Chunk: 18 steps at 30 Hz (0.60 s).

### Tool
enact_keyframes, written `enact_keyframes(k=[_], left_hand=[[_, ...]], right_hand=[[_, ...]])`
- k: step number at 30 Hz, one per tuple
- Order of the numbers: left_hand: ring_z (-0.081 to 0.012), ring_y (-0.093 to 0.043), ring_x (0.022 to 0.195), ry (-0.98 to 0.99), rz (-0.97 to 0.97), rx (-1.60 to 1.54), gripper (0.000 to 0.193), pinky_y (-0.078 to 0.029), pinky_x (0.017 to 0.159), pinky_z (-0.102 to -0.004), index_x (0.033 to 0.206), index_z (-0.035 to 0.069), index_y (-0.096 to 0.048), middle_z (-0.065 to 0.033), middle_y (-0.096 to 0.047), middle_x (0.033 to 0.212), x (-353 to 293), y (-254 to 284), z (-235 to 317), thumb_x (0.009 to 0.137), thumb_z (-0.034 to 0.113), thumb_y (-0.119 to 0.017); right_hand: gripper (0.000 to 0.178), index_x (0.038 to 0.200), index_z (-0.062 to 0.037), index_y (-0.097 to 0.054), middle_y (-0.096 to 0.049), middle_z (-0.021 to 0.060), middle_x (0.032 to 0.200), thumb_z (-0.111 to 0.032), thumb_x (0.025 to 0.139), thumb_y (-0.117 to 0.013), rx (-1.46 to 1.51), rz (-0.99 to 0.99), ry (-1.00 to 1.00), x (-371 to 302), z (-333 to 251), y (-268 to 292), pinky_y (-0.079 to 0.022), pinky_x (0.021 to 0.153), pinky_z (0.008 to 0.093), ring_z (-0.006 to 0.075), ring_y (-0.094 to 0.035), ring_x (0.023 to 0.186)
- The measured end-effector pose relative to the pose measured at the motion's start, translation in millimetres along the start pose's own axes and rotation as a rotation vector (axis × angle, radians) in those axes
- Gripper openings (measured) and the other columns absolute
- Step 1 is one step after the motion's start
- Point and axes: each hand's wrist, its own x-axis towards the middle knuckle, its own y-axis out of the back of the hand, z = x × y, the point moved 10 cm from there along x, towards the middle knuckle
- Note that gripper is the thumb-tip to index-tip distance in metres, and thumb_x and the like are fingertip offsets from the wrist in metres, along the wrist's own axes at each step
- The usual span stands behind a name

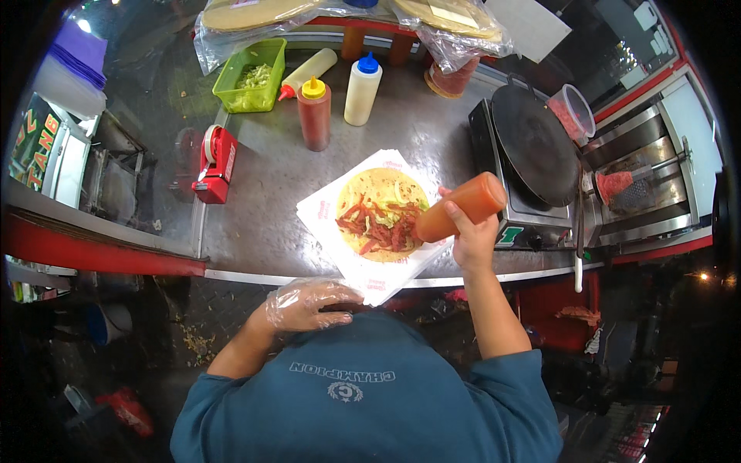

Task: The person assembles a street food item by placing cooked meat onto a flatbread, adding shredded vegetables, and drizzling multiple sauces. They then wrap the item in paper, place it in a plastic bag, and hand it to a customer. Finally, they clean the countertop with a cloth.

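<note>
A round flatbread (pixel 370 182) lies on a white sheet of printed paper (pixel 318 210), topped with reddish meat strips (pixel 378 231) and shredded pale green vegetable. My right hand (pixel 472 239) is wrapped round an orange-red squeeze bottle (pixel 471 204). The bottle is tipped over, its nozzle end down at the right side of the topping; the tip itself is hidden. In a clear plastic glove, my left hand (pixel 309 302) is at the counter's front edge, beside the paper's near corner. Its fingers are stretched out with the thumb apart, holding nothing I can see.
Behind the flatbread stand a red sauce bottle (pixel 315 116) and a white bottle (pixel 362 91); another white bottle (pixel 312 68) leans by a green basket (pixel 266 102) of shredded vegetable. A red tape dispenser (pixel 218 166) sits left. Right, a black pan (pixel 536 143) rests on a stove (pixel 529 220).
</note>
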Motion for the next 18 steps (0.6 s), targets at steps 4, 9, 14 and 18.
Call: enact_keyframes(k=[4,9,14,18], left_hand=[[-0.0313,-0.068,0.12,0.068,0.025,0.015,0.036,-0.054,0.102,-0.0425,0.123,0.01,-0.072,-0.0119,-0.073,0.126,-7,8,-9,0.092,0.028,-0.079],[-0.0321,-0.069,0.117,0.026,-0.011,0.043,0.037,-0.055,0.1,-0.0428,0.124,0.009,-0.072,-0.0132,-0.073,0.125,-4,-1,-6,0.094,0.029,-0.077],[-0.0324,-0.069,0.116,0.062,-0.004,-0.005,0.036,-0.055,0.099,-0.0432,0.124,0.009,-0.072,-0.0132,-0.073,0.123,-3,-6,-2,0.095,0.029,-0.075],[-0.0318,-0.069,0.117,0.067,0.048,-0.034,0.032,-0.055,0.1,-0.042,0.122,0.008,-0.073,-0.0128,-0.073,0.124,-12,-3,-13,0.095,0.026,-0.076]], right_hand=[[0.052,0.137,-0.0015,-0.048,-0.068,0.0185,0.118,0.001,0.092,-0.076,0.19,0.281,0.054,25,-30,37,-0.055,0.105,0.0481,0.0347,-0.069,0.117],[0.046,0.132,0.0005,-0.051,-0.068,0.0165,0.115,-0.001,0.093,-0.076,0.13,0.102,0.092,14,-26,8,-0.058,0.1,0.0464,0.032,-0.07,0.113],[0.046,0.129,0.0026,-0.053,-0.069,0.0178,0.113,-0.005,0.092,-0.078,0.103,0.052,0.108,10,-29,-14,-0.056,0.102,0.0495,0.0337,-0.07,0.111],[0.045,0.128,0.0034,-0.054,-0.069,0.0164,0.113,-0.005,0.091,-0.079,0.169,0.162,0.068,39,-21,3,-0.058,0.099,0.0489,0.0322,-0.071,0.109]])
